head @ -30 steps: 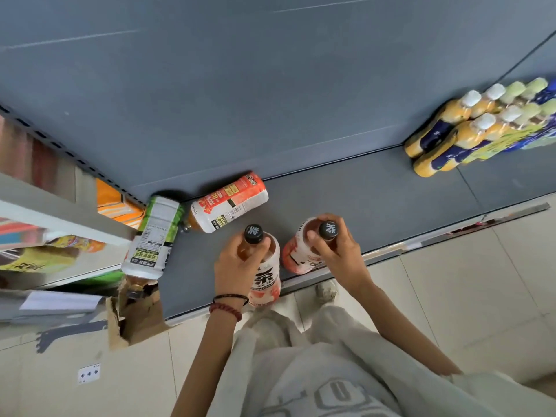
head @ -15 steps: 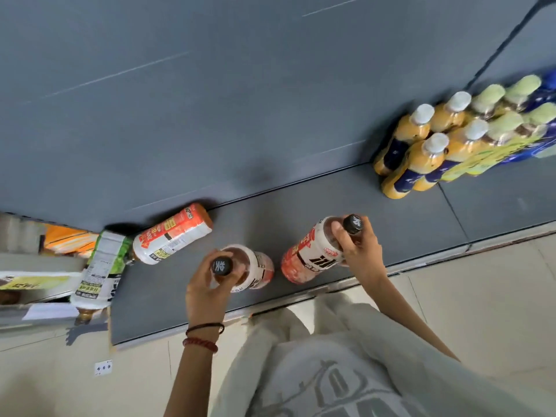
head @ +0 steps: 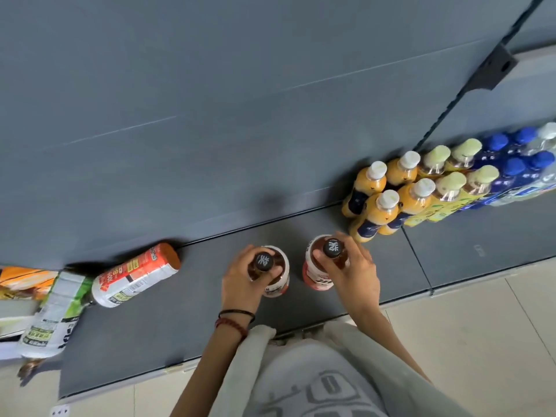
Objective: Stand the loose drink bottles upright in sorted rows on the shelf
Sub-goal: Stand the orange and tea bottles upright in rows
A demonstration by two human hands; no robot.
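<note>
Two tea bottles with black caps and pink-white labels stand upright on the grey shelf (head: 192, 320). My left hand (head: 240, 281) grips the neck of the left tea bottle (head: 278, 287). My right hand (head: 353, 269) grips the neck of the right tea bottle (head: 317, 279), just left of the sorted rows. Those rows start with orange juice bottles (head: 376, 206), then pale-green-capped bottles (head: 451, 182) and blue-capped bottles (head: 511, 176). An orange-labelled bottle (head: 135, 275) and a green-white-labelled bottle (head: 51, 320) lie on their sides at the left.
The shelf's grey back panel (head: 210, 115) rises behind the bottles. A black bracket (head: 493, 70) sits at the upper right. Orange packaging (head: 24, 281) shows at the far left. Beige floor tiles (head: 481, 341) lie in front of the shelf edge.
Both hands have carried the two tea bottles to the right and stood them upright close to the orange juice row. The view has shifted right, showing more sorted bottles.
</note>
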